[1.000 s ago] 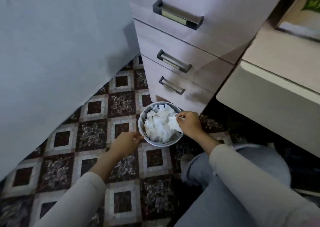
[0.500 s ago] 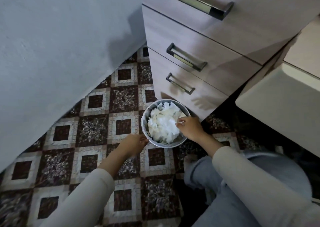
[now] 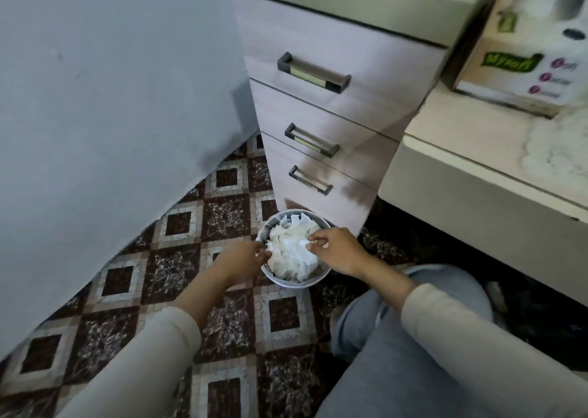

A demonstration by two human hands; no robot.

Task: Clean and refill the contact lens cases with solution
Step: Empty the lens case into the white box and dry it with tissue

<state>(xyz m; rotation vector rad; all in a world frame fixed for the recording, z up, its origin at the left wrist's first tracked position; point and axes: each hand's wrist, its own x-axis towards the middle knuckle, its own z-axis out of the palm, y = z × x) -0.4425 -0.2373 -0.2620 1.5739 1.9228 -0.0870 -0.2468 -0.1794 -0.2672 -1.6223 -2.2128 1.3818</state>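
The bin (image 3: 291, 283) stands on the patterned floor (image 3: 229, 214), packed to its rim with crumpled tissue (image 3: 292, 258). The right hand (image 3: 337, 252) hangs over the bin's right half, thumb and fingers curled, and seems to pinch a white scrap of that tissue at the top of the heap. The left hand (image 3: 237, 260) sits at the bin's left rim, touching it. Blur hides whether its fingers clasp the rim or only rest there, so I cannot tell. The lens cases are nowhere in view. Just behind the bin rises the drawer unit (image 3: 334, 105). Up and to the right of the bin, a desk (image 3: 461, 137) carries a tissue box (image 3: 515, 67). The step in hand looks like throwing away used tissue. The scrap lies straight below the right fingertips and the bin's mouth faces up, so letting go should drop it in. The right hand is also the nearer one to the desk, where the cases probably wait
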